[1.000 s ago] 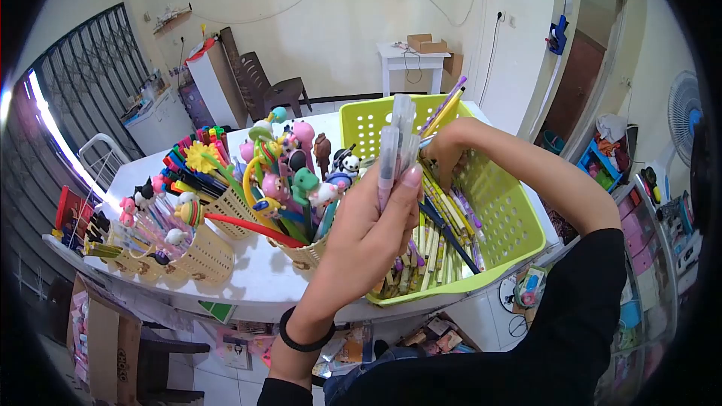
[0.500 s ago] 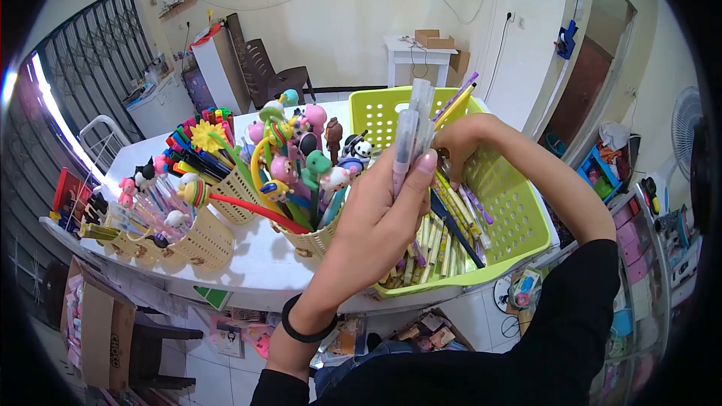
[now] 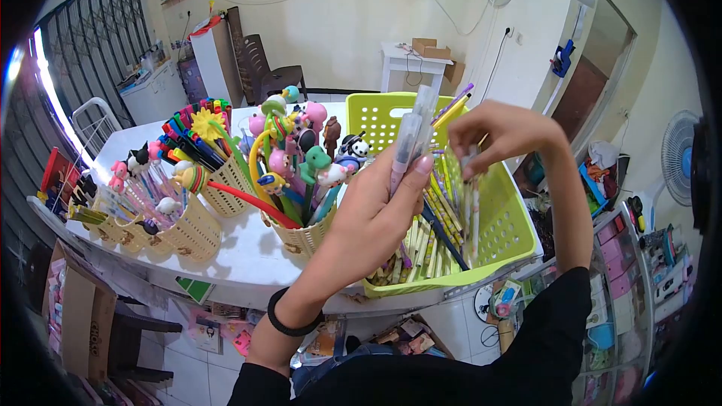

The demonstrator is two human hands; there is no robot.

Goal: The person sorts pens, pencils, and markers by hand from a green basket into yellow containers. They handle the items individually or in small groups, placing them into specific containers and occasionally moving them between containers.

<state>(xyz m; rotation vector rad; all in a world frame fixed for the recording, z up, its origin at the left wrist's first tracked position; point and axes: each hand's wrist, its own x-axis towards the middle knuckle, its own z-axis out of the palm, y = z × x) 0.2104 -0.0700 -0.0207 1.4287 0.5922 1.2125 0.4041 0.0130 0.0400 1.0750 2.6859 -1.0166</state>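
Over the open middle of the green basket [image 3: 519,249], clear of its rims, the right hand [image 3: 502,131] pinches a pen [image 3: 473,199] hanging beneath it, while the left hand [image 3: 368,218] clasps upright pens [image 3: 412,139] by its left rim.

A white tabletop [image 3: 248,252] with a rounded edge carries a lime-green perforated basket [image 3: 508,218] of pencils at its right end. Just left of it stands a cream holder cup [image 3: 301,239] crammed with novelty pens. More cream cups [image 3: 197,231] stand toward the left edge.
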